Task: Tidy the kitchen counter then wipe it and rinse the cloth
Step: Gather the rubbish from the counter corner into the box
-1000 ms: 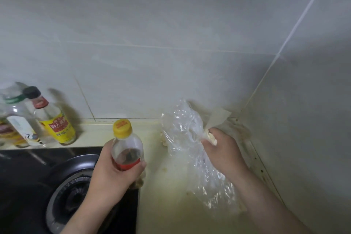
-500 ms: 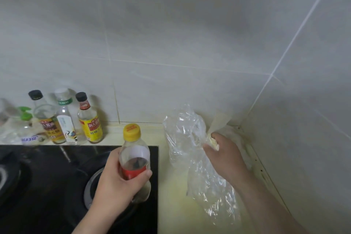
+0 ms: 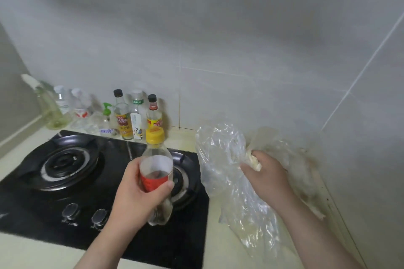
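Note:
My left hand (image 3: 137, 194) grips a clear plastic bottle (image 3: 156, 166) with a yellow cap and a red label, held upright above the right burner of the black gas stove (image 3: 54, 181). To the right, my right hand (image 3: 265, 172) holds a crumpled clear plastic bag (image 3: 220, 159) together with a small pale scrap, lifted over the cream counter (image 3: 218, 247) near the wall corner. The bag hangs down below my wrist and hides part of the counter.
Several sauce and cleaner bottles (image 3: 131, 116) stand in a row along the back wall behind the stove. Two stove knobs (image 3: 85, 214) sit at the stove's front. Tiled walls close in the back and the right side; the corner strip (image 3: 312, 192) looks stained.
The view has swung left, so the whole stove and more bottles now show. Both hands keep their hold; the bottle has shifted left over the right burner.

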{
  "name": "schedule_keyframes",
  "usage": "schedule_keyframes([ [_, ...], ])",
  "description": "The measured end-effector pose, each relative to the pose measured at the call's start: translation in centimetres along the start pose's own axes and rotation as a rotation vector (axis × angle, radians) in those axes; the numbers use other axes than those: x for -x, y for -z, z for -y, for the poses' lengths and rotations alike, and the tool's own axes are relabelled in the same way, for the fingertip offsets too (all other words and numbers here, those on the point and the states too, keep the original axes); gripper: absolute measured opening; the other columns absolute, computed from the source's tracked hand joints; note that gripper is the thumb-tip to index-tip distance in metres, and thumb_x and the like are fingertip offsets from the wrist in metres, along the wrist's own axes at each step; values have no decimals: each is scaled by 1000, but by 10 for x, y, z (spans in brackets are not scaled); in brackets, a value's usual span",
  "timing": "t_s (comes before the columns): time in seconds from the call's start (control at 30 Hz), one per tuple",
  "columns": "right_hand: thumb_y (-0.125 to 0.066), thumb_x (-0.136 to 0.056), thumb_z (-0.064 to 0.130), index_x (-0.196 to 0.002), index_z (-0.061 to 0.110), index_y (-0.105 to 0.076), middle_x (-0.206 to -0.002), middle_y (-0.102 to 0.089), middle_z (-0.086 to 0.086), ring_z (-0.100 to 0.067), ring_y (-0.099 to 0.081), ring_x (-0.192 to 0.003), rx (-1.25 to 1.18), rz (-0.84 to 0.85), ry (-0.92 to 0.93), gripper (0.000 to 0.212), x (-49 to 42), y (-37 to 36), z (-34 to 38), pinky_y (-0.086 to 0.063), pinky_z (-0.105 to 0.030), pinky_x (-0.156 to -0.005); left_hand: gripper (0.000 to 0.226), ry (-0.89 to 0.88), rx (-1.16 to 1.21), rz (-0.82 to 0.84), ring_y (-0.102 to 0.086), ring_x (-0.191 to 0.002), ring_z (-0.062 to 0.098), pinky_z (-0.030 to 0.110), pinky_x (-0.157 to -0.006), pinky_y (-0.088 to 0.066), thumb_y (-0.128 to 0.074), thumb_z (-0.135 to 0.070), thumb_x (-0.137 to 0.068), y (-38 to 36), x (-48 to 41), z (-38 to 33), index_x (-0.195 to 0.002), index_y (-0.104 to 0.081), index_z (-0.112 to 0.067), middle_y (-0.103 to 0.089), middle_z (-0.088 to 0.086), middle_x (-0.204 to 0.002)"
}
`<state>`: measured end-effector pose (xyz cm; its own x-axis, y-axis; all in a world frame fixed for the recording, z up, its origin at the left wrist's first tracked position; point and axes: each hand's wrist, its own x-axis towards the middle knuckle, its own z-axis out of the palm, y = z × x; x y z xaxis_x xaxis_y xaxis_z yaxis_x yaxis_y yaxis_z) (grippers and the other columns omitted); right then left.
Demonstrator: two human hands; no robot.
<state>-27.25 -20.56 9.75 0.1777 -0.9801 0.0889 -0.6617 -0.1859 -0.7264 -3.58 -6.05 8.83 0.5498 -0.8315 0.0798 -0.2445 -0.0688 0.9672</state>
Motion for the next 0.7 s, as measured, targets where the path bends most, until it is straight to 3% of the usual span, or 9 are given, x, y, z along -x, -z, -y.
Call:
schedule_keyframes([
  [0.07, -66, -88, 29, -73, 30, -46, -55, -40, 13, -1, -42, -50, -19, 30, 23, 26, 15, 0, 3, -32, -9, -52, 53, 9, 2, -35, -65, -86, 2, 23, -73, -48, -84, -8, -69, 10, 24, -3, -108, -55, -30, -67, -5, -95],
  [0.1, -65, -89, 32, -76, 30, -47, -60, -39, 14, -2, -39, -51, -28, 60, 34, 22, 24, 0, 6, -31, -12, -52, 52, 14, 6, -58, -65, -86, 3, 23, -73, -48, -84, -9, -70, 14, 38, -4, -108, -55, -31, -68, -9, -96],
  [0.17, -64, -90, 36, -103, 25, -59, -86, -49, 15, -2, -46, -69, -58, 130, 67, 17, 39, -1, 6, -34, -16, -62, 51, 14, 10, -107, -65, -87, 2, 23, -73, -48, -84, -11, -71, 21, 66, -10, -107, -55, -32, -66, -18, -97],
  [0.23, -64, -91, 35, -131, 20, -56, -115, -58, 6, -11, -57, -102, -89, 163, 90, 43, 58, 0, 11, -37, -21, -77, 50, 15, 13, -161, -65, -86, 1, 25, -74, -49, -84, -14, -71, 29, 92, -13, -106, -56, -34, -66, -20, -97],
  [0.27, -63, -92, 34, -135, 18, -54, -122, -58, 5, -14, -55, -111, -104, 179, 107, 47, 66, 1, 11, -35, -21, -81, 49, 10, 11, -187, -65, -85, 1, 26, -74, -50, -85, -17, -70, 32, 104, -15, -105, -56, -34, -66, -20, -97],
  [0.33, -62, -93, 31, -132, 18, -56, -118, -59, 9, -12, -56, -110, -148, 236, 149, 41, 84, 4, 13, -36, -18, -75, 47, -4, -2, -244, -66, -84, 3, 25, -72, -51, -85, -18, -68, 39, 129, -18, -103, -57, -36, -67, -18, -97],
  [0.47, -63, -92, 26, -100, 37, -55, -84, -54, 28, 6, -54, -77, -213, 308, 240, 16, 115, 7, 20, -37, -6, -63, 49, 12, -15, -350, -67, -85, 7, 27, -72, -52, -86, -20, -69, 56, 177, -23, -106, -59, -35, -68, -6, -97],
  [0.57, -64, -90, 29, -96, 36, -61, -87, -66, 20, 1, -61, -83, -246, 355, 291, 10, 136, 1, 32, -42, -15, -65, 52, 33, -3, -423, -67, -86, 7, 32, -76, -53, -85, -28, -66, 71, 215, -27, -111, -59, -34, -69, -6, -100],
  [0.7, -66, -87, 31, -94, 31, -67, -80, -68, 16, -1, -61, -72, -266, 417, 351, 7, 165, -14, 53, -43, -18, -60, 47, 31, -13, -543, -66, -82, 2, 30, -74, -51, -85, -28, -65, 96, 262, -33, -102, -58, -38, -68, -18, -95],
])
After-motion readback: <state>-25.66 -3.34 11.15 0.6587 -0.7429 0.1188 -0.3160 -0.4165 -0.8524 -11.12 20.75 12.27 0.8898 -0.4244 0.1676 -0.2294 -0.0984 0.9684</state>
